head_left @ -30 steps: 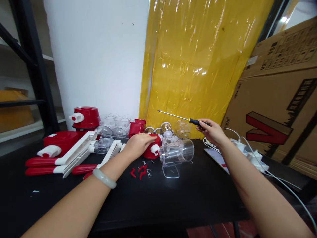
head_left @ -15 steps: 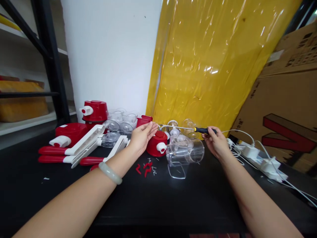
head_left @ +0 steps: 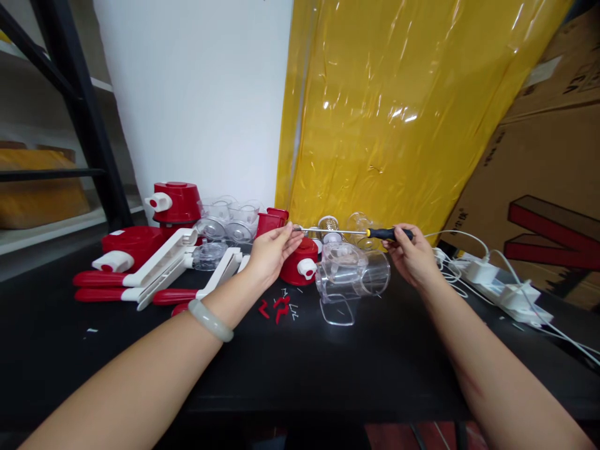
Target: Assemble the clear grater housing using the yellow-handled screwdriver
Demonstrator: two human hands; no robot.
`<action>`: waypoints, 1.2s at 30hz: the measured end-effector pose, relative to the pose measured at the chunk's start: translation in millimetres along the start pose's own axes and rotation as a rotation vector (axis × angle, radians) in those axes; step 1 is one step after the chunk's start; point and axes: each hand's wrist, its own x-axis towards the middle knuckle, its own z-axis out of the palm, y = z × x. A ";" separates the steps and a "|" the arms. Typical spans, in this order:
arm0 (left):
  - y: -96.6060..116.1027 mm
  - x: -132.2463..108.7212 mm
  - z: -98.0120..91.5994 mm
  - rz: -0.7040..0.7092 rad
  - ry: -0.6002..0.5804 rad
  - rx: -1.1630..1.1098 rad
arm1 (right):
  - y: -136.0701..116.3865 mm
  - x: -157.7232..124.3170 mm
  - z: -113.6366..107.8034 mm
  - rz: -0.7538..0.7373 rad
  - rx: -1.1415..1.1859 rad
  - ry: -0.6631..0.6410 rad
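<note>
My right hand (head_left: 415, 257) grips the black and yellow handle of a screwdriver (head_left: 344, 232), held level above the table with its shaft pointing left. At the shaft's far end, my left hand (head_left: 270, 255) has its thumb and fingertips pinched together by the tip; whatever is between them is too small to tell. Beneath the shaft stands a red housing with a white knob (head_left: 297, 262). To its right lies a clear plastic cylinder (head_left: 354, 275) with a clear loop-shaped part. Small red pieces (head_left: 281, 306) and several screws lie in front of the housing.
Left are red-and-white long-handled parts (head_left: 154, 269), more red housings (head_left: 175, 203) and clear cups (head_left: 229, 215). A metal grater drum (head_left: 329, 226) stands behind the shaft. At right are a power strip (head_left: 506, 294) with cables and a cardboard box (head_left: 539, 169).
The head view has shifted slightly. Both hands keep nearly the same pose, with the screwdriver still level between them and its tip at the left fingertips.
</note>
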 end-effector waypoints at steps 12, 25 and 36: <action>0.6 -1.9 0.6 0.017 0.004 0.068 | -1.1 0.0 -0.8 -0.003 -0.008 -0.001; -2.2 1.5 -3.0 0.044 0.048 0.154 | -7.3 -5.0 3.7 -0.006 0.000 -0.037; -2.5 -5.1 -0.7 0.054 0.006 0.026 | -4.5 -3.2 0.9 0.041 0.027 -0.013</action>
